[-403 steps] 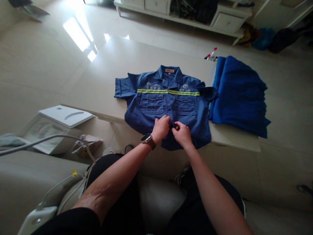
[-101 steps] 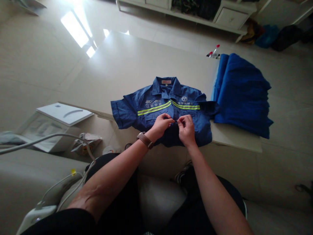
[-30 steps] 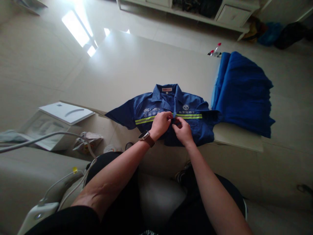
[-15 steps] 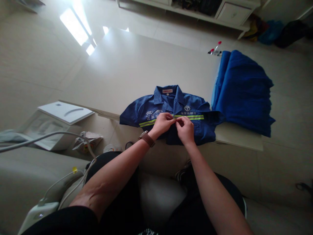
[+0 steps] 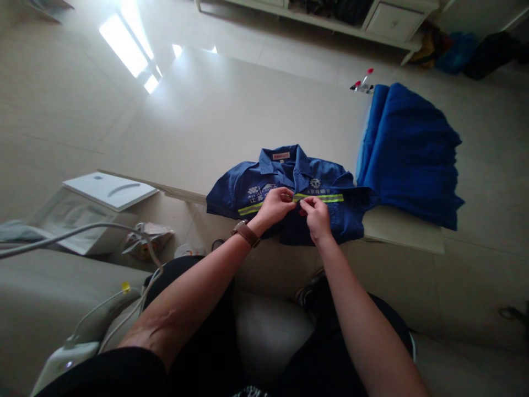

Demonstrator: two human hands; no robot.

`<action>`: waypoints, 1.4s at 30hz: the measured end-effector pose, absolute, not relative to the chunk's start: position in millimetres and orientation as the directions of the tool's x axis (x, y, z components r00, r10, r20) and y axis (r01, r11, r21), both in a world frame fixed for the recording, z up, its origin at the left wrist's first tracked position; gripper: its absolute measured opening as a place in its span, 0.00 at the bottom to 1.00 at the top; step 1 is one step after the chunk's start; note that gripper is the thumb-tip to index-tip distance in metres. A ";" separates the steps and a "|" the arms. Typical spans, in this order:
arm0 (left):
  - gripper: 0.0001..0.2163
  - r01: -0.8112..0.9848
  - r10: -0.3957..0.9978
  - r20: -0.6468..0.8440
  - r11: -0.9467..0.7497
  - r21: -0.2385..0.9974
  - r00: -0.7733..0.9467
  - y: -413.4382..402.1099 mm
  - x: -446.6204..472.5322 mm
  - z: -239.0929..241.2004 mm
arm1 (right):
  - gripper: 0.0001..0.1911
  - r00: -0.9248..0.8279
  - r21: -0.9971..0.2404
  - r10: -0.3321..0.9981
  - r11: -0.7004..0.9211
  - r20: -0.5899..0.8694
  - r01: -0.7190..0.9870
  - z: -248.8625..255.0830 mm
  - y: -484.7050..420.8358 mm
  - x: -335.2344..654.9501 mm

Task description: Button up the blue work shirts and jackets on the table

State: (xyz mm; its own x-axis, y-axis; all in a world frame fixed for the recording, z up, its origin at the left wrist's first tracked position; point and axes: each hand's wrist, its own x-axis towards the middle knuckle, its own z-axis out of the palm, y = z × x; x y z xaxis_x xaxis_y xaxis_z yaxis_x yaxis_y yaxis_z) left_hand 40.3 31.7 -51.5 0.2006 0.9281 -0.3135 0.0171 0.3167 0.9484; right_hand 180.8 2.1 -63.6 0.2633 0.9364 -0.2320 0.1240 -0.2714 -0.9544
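Observation:
A blue work jacket (image 5: pixel 320 168) with a collar, white lettering and yellow-grey reflective strips lies front up along the near edge of the low table (image 5: pixel 256 99), its lower part hanging over. My left hand (image 5: pixel 278 205), a brown-strapped watch on its wrist, pinches the front opening at the reflective strip. Just to the right, my right hand (image 5: pixel 316 216) pinches the cloth of the other front edge with thumb and finger. The fingertips of the two hands are slightly apart. Any button between them is too small to make out.
Folded blue cloth (image 5: pixel 413 154) covers the table's right end, with red-capped bottles (image 5: pixel 366 82) behind it. On the left floor stand a white box (image 5: pixel 109 190) and a plastic bag (image 5: pixel 149 240). A grey cable (image 5: pixel 103 225) loops past my left side.
My right hand has shifted slightly right, so its fingertips have parted from those of my left hand. The jacket's left sleeve side has drawn in a little to the right.

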 end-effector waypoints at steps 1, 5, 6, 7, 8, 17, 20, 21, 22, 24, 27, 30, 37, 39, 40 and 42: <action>0.11 0.053 0.934 -0.288 0.283 0.958 0.212 31.2 39.7 -51.8 | 0.15 0.251 -0.948 0.927 -0.309 -0.280 0.083 -66.5 3.4 182.2; 0.10 0.292 0.950 -0.152 0.069 0.954 0.271 29.2 33.4 -44.7 | 0.17 0.218 -0.924 0.908 -0.378 -0.357 0.059 -76.4 4.9 187.0; 0.12 0.370 0.953 -0.129 0.019 0.929 0.275 29.5 30.6 -41.3 | 0.16 0.230 -0.927 0.916 -0.360 -0.330 0.104 -78.5 4.3 187.6; 0.13 0.456 0.959 -0.114 -0.017 0.890 0.259 30.7 27.1 -38.0 | 0.15 0.244 -0.929 0.928 -0.327 -0.282 0.172 -80.3 3.3 187.9; 0.15 0.548 0.969 -0.109 -0.033 0.836 0.224 32.6 22.8 -35.2 | 0.13 0.255 -0.923 0.942 -0.285 -0.220 0.258 -81.8 2.1 188.1; 0.18 0.784 0.952 -0.199 0.304 0.542 -0.232 77.8 -71.0 -50.5 | 0.10 0.222 -0.687 0.967 -0.079 0.122 0.723 -73.7 2.3 215.3; 0.22 0.820 0.939 -0.213 0.341 0.460 -0.271 84.7 -101.0 -62.5 | 0.14 0.217 -0.538 0.944 -0.052 0.249 0.842 -71.4 29.3 243.4; 0.22 0.830 0.936 -0.224 0.345 0.438 -0.271 85.0 -106.2 -66.1 | 0.16 0.206 -0.485 0.943 -0.057 0.261 0.873 -71.4 42.4 251.5; 0.21 0.837 0.932 -0.235 0.353 0.419 -0.275 84.6 -108.9 -69.2 | 0.18 0.193 -0.434 0.949 -0.069 0.248 0.898 -71.6 56.3 257.9; 0.20 0.848 0.924 -0.241 0.371 0.379 -0.296 83.0 -108.6 -73.3 | 0.22 0.173 -0.338 0.974 -0.114 0.148 0.934 -72.5 82.2 265.0; 0.19 0.891 0.928 -0.251 0.345 0.295 -0.276 78.9 -104.8 -73.1 | 0.17 0.137 -0.232 0.989 -0.145 -0.047 0.962 -71.5 101.0 264.9; 0.14 0.941 0.954 -0.254 0.224 0.255 -0.158 71.1 -109.9 -64.1 | 0.04 0.093 -0.211 0.992 -0.109 -0.085 0.971 -61.4 88.2 263.5; 0.13 0.923 0.999 -0.021 -0.015 0.383 0.025 56.9 -136.0 26.0 | 0.10 -0.048 -0.228 0.943 0.129 0.328 0.965 19.4 34.4 281.1; 0.13 0.922 0.991 0.135 -0.077 0.380 0.027 56.4 -138.7 73.9 | 0.12 -0.032 -0.228 0.897 0.147 0.441 0.963 57.3 29.9 286.6; 0.13 0.922 0.984 0.175 -0.108 0.372 0.045 55.4 -140.0 98.9 | 0.13 -0.002 -0.231 0.888 0.122 0.460 0.965 77.7 28.6 289.0; 0.12 0.910 0.971 0.210 -0.190 0.368 0.118 50.0 -143.4 146.3 | 0.15 0.038 -0.228 0.883 0.080 0.469 0.970 118.9 25.3 293.6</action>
